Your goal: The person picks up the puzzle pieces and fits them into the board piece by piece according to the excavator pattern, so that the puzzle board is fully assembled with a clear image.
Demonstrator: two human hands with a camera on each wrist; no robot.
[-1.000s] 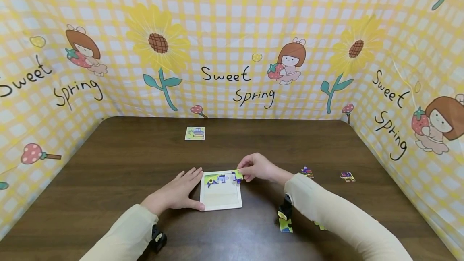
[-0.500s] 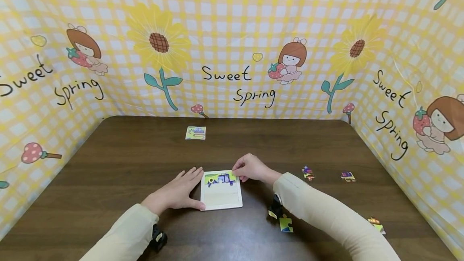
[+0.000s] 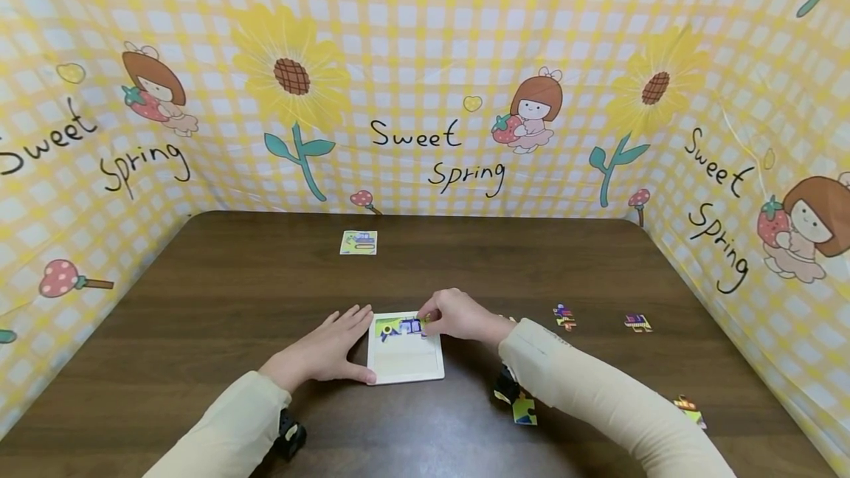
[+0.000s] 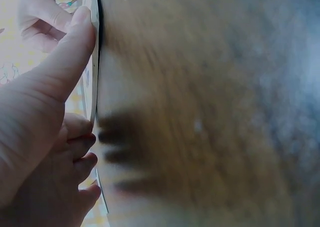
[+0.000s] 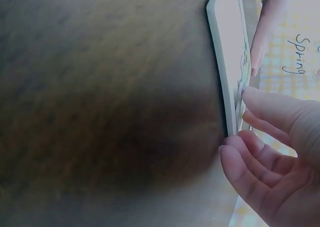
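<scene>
A white square puzzle tray (image 3: 406, 378) lies in front of me, with joined yellow-green and purple puzzle pieces (image 3: 392, 327) along its far side. My left hand (image 3: 319, 351) rests flat at the tray's left edge, fingers spread and thumb at the near left corner. At the far right corner my right hand (image 3: 458, 316) pinches a puzzle piece with thumb and forefinger, right over its place in the row; the fingers cover most of this piece. In the right wrist view the thumb (image 5: 270, 107) reaches over the tray rim, while the other fingers curl beside it.
A small printed picture card (image 3: 358, 243) lies farther back. Loose puzzle pieces lie to the right: a purple and red one (image 3: 564, 317), a purple one (image 3: 638, 323), an orange and green one (image 3: 690, 411) and a green one (image 3: 524, 411) by my right sleeve.
My right hand has brought the puzzle piece left, from the tray's right rim into the far right corner, and has moved further over it. The left hand has stayed still.
</scene>
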